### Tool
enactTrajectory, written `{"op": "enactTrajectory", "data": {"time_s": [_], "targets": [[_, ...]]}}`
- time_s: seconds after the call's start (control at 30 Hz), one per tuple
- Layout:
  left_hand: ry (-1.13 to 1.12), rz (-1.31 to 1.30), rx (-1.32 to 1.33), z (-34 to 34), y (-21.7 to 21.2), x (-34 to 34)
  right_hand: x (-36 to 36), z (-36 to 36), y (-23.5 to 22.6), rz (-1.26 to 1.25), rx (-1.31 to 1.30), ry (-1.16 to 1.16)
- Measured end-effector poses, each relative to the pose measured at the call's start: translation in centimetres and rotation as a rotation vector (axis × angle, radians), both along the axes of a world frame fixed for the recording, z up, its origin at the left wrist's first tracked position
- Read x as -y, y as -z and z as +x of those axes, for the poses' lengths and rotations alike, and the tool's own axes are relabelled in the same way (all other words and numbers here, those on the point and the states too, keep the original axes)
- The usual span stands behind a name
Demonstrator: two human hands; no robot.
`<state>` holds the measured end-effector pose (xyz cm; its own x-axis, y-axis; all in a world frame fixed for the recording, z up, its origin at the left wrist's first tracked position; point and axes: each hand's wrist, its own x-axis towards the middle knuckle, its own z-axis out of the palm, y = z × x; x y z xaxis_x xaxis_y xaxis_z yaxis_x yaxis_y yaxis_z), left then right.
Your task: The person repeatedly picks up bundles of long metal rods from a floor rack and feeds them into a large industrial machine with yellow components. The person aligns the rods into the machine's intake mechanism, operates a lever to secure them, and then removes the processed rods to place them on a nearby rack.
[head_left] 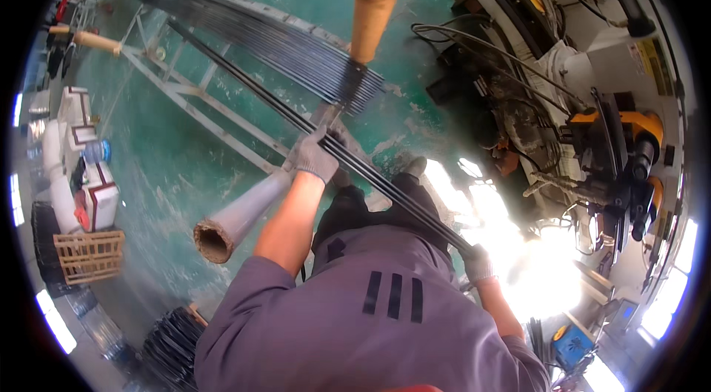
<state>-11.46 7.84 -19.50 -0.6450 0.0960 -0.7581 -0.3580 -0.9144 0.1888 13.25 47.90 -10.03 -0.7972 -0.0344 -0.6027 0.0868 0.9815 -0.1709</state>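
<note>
In the head view, the person's left hand [315,156], in a pale glove, is clamped on a few long, thin dark rods [385,183]. The gloved right hand [479,264] grips the same rods at their near end, well apart from the left. The rods slant across the front of the person's thighs, their far end over a pale metal rack [204,121]. Beyond them, a row of similar rods [296,44] lies on the rack between a brown tube [374,21] and the held rods.
</note>
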Motion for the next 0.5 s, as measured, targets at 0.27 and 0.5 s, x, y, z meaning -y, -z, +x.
{"op": "enactTrajectory", "data": {"time_s": [0.27,0.5], "targets": [[0.091,0.018,-0.051,0.9,-9.3,-7.7,-18.2,12.6,0.7,0.385,-0.019,0.157],[0.193,-0.142,-0.542,-7.1,-21.5,-15.1,-28.0,15.7,2.0,0.099,-0.871,1.989]]}}
